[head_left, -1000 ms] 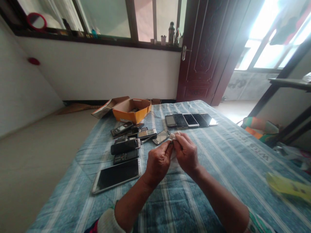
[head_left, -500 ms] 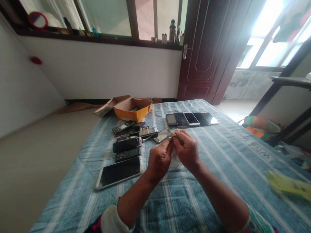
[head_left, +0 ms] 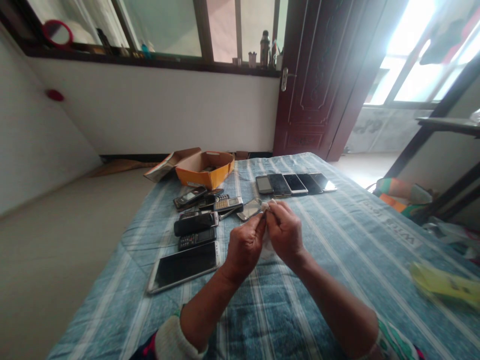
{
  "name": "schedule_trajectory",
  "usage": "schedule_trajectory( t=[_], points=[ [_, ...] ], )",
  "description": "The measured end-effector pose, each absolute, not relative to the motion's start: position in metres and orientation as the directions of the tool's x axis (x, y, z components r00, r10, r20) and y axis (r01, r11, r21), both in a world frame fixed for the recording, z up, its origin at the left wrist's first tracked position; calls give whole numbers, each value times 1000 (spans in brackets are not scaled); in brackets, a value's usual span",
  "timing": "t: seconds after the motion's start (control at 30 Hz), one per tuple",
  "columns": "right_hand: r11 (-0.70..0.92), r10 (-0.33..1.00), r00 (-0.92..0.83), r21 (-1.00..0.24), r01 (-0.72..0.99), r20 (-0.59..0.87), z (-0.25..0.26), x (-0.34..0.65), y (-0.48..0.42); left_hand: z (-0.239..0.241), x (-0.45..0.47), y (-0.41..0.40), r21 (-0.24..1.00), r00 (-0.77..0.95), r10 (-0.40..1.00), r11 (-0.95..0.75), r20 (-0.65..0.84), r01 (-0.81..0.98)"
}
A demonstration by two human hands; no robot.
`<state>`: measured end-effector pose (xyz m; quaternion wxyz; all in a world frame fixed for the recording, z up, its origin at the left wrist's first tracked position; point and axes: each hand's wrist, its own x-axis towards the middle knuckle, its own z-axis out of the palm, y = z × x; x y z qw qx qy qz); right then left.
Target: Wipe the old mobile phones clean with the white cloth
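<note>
My left hand [head_left: 244, 246] and my right hand [head_left: 285, 233] are closed side by side over the striped blue cloth [head_left: 337, 235], pinching a small white cloth [head_left: 267, 206] between their fingertips. More of that white cloth shows below, between the two palms. Just beyond the fingers lies a silver phone [head_left: 249, 208], tilted. A large phone or tablet with a dark screen [head_left: 183, 266] lies to the left of my left hand.
A heap of old keypad phones [head_left: 204, 210] lies at the left. Several smartphones [head_left: 295, 183] sit in a row at the far side. An orange cardboard box [head_left: 205, 168] stands at the far left edge. A yellow object [head_left: 442, 285] lies at right.
Both hands stay together on the white cloth, with only small finger movement. The view shifted slightly.
</note>
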<state>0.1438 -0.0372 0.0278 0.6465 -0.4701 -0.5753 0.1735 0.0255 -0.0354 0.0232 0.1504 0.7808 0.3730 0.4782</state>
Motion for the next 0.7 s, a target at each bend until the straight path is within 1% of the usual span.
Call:
schedule_trajectory(
  t=[0.03,0.07,0.13,0.17,0.23,0.3,0.33,0.37,0.4,0.43,0.5,0.53,0.57,0.6,0.63,0.7],
  points=[
    [538,732,247,-761,361,635,27,142,-38,23,25,-35,594,264,723,-681,639,428],
    [557,720,230,-743,372,655,27,140,-39,24,24,-35,597,260,721,-683,642,421],
    [526,752,256,-787,323,608,25,140,-37,24,23,-34,603,250,728,-676,639,424],
    [485,784,289,-833,267,549,25,140,-35,24,23,-34,607,246,734,-668,633,431],
    [379,856,341,-920,94,388,23,142,-30,23,23,-35,610,242,744,-655,623,447],
    [279,908,347,-956,-86,233,23,145,-27,23,24,-35,607,233,748,-648,621,461],
    [252,920,342,-958,-135,194,23,145,-26,23,25,-36,603,229,748,-646,623,468],
    [253,919,343,-958,-135,194,23,146,-27,23,25,-36,600,229,748,-645,623,474],
    [283,906,350,-956,-83,238,24,145,-28,23,26,-36,598,234,748,-645,621,476],
    [337,879,355,-942,10,318,25,145,-30,24,26,-37,597,240,748,-646,619,475],
    [461,799,315,-858,225,512,27,143,-34,25,26,-37,600,255,745,-654,617,460],
    [504,764,281,-810,300,580,28,142,-36,25,26,-37,602,260,742,-659,618,450],
    [526,748,253,-780,338,614,29,141,-37,25,25,-37,603,260,738,-664,623,442],
    [525,753,242,-780,341,612,29,141,-37,25,25,-37,602,258,735,-667,627,439],
    [499,778,250,-809,310,576,29,142,-37,25,25,-37,600,256,733,-669,630,439],
    [401,855,285,-901,166,433,28,145,-33,23,24,-37,594,254,731,-670,633,445]
  ],
)
